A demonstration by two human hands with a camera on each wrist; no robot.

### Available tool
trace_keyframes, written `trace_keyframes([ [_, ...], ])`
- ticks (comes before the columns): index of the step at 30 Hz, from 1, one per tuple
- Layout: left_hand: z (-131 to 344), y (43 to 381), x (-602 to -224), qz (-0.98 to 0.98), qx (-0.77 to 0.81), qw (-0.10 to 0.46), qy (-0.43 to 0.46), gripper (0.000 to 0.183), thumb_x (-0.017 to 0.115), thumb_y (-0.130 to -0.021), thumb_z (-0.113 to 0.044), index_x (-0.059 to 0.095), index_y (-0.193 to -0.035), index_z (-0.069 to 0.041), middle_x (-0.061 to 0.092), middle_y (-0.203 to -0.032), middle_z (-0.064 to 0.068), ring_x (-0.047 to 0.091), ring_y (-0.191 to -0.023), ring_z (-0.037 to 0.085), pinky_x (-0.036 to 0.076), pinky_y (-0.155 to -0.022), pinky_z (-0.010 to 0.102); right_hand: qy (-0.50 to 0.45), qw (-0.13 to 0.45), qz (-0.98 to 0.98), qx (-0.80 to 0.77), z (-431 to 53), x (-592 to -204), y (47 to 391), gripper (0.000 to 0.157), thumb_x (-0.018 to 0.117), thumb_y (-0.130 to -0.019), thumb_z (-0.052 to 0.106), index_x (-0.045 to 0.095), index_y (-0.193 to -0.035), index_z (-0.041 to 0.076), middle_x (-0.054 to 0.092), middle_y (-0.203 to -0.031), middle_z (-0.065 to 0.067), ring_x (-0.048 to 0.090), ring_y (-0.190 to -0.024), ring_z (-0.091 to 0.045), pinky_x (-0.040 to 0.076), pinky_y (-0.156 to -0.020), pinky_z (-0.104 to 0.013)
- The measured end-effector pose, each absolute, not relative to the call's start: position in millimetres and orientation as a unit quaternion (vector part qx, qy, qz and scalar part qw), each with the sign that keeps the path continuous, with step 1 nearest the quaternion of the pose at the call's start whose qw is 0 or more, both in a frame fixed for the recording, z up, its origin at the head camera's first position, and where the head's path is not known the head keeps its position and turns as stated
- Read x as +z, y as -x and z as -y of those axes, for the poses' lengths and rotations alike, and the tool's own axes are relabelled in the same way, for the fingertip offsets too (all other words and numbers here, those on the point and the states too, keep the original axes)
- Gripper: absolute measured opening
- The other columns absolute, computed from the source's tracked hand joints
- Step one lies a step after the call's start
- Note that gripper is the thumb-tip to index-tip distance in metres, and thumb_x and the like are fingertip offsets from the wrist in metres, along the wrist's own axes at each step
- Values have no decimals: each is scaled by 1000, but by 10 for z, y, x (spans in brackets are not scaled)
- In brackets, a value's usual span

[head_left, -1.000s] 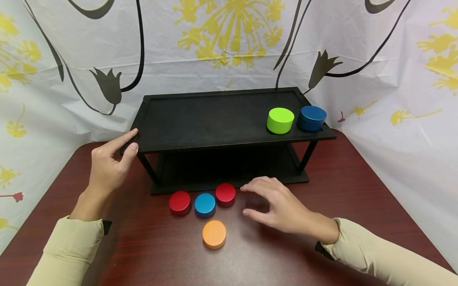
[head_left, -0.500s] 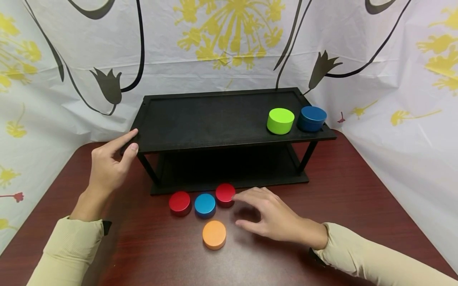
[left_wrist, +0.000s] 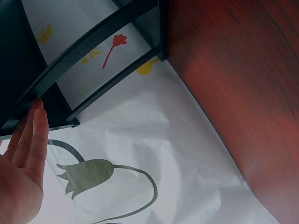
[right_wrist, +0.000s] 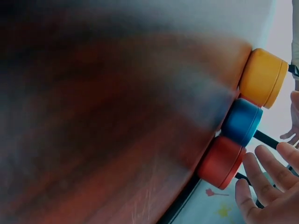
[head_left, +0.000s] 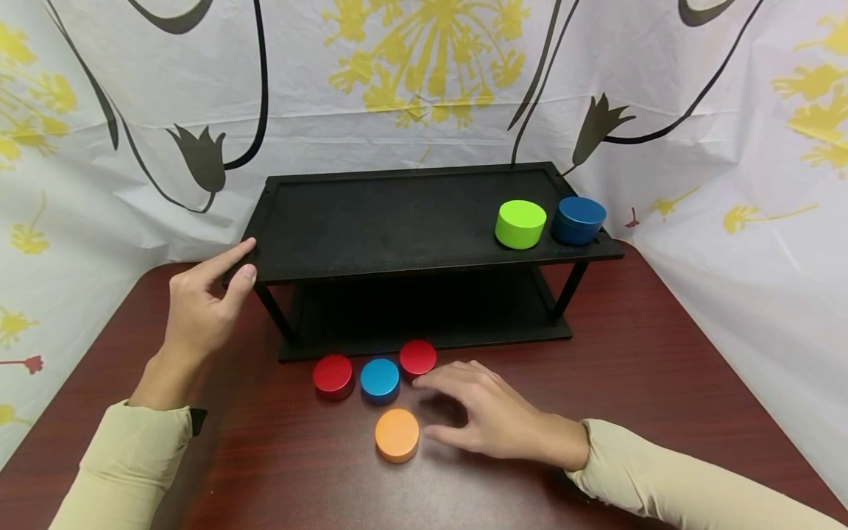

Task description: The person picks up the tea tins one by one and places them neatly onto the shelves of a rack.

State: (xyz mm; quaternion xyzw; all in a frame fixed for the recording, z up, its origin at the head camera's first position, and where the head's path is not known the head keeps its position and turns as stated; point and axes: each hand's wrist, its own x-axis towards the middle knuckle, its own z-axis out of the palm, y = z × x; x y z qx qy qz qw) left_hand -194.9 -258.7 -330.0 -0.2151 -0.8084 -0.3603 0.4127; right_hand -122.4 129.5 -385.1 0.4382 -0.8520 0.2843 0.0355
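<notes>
My left hand (head_left: 202, 305) is at the left corner of a black two-tier shelf (head_left: 384, 221), its index finger straight along the edge and thumb apart. In the left wrist view, more straight fingers (left_wrist: 32, 140) reach under the shelf's rim. Over the table, my right hand (head_left: 486, 412) holds nothing, thumb spread from its bent fingers. The thumb tip is just right of an orange round tin (head_left: 397, 434); the fingertips overlap the edge of a red tin (head_left: 417, 358). A light blue tin (head_left: 380, 380) and another red tin (head_left: 333, 376) sit further left.
A lime green tin (head_left: 520, 224) and a dark blue tin (head_left: 578, 220) stand on the shelf's top tier at the right. Behind and beside the dark red wooden table (head_left: 278, 471) hangs a white patterned curtain (head_left: 397, 140).
My right hand has moved left and toward me, from right of the nearer red tin to beside the orange tin. The left hand and the tins have stayed put.
</notes>
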Motion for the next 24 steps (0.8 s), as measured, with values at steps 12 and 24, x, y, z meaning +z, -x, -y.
trace_keyframes([
  [12,2584,1956,-3305,806,-367,410,217,34,63,-94,-21,71,-126,-14,70,-79,13,50,-69,-6,36,-67,16,-441,-2,857,266,-1195,-3854,1198,58,73,-87,47,62,-136,18,59,-134,11,53,-123,-6,45,-98,-43],
  [24,2586,1952,-3305,808,-367,409,215,34,63,-93,-20,72,-125,-13,69,-79,11,50,-69,-6,37,-65,18,-472,-22,841,264,-1093,-3887,1208,61,71,-87,52,61,-137,17,59,-136,7,53,-125,-9,45,-100,-41],
])
